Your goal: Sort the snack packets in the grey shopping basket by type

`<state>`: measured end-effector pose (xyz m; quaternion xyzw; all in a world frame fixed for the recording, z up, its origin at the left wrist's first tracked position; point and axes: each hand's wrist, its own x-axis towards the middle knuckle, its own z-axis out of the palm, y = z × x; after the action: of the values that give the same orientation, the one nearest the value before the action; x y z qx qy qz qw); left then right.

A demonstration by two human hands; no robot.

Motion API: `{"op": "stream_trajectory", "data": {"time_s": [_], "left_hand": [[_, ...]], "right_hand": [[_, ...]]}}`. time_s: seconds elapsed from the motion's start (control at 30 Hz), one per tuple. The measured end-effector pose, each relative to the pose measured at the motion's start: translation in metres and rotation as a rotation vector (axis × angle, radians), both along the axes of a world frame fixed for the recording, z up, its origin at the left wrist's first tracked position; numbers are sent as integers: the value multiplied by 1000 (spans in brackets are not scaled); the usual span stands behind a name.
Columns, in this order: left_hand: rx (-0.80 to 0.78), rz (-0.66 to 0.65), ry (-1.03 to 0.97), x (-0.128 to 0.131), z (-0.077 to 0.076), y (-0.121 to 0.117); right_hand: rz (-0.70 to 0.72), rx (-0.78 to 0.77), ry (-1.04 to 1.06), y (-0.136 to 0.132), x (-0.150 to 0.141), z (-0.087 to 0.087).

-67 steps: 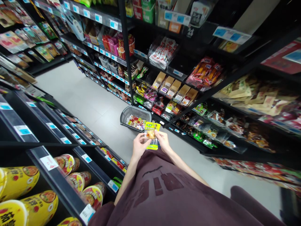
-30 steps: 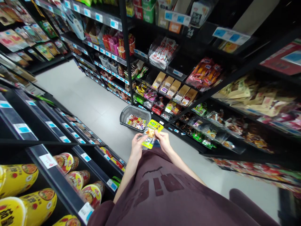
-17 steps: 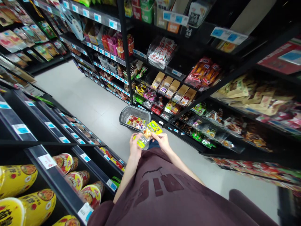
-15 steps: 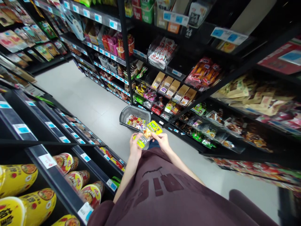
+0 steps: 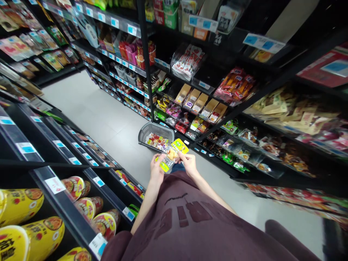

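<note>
Between both hands, in front of my body, is a snack packet (image 5: 172,155) with a yellow-green top and bottom and a clear middle showing light brown food. My left hand (image 5: 157,168) grips its lower left edge, fingers closed. On its right side, my right hand (image 5: 188,162) pinches it between thumb and fingers. Just beyond the packet, a grey shopping basket (image 5: 144,135) stands on the floor, holding several small colourful packets (image 5: 157,140). The packet covers part of the basket's near right corner.
Black shelving with packaged snacks (image 5: 187,62) rises ahead and to the right. Small open cartons (image 5: 192,98) sit on a middle shelf. Close on my left, another shelf holds yellow noodle cups (image 5: 38,235). A pale tiled floor (image 5: 108,119) runs between them.
The packet and both hands have shifted very slightly to the right. Both hands keep their hold, and the basket stays where it was.
</note>
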<state>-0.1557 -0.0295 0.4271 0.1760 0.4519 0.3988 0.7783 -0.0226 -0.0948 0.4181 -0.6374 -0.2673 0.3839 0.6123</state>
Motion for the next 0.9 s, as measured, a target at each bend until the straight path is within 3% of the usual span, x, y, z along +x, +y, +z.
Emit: {"op": "stream_trajectory", "data": {"time_s": [0.9], "left_hand": [[55, -121, -93, 2, -3, -5]], "right_hand": [[-111, -13, -191, -8, 7, -1]]}}
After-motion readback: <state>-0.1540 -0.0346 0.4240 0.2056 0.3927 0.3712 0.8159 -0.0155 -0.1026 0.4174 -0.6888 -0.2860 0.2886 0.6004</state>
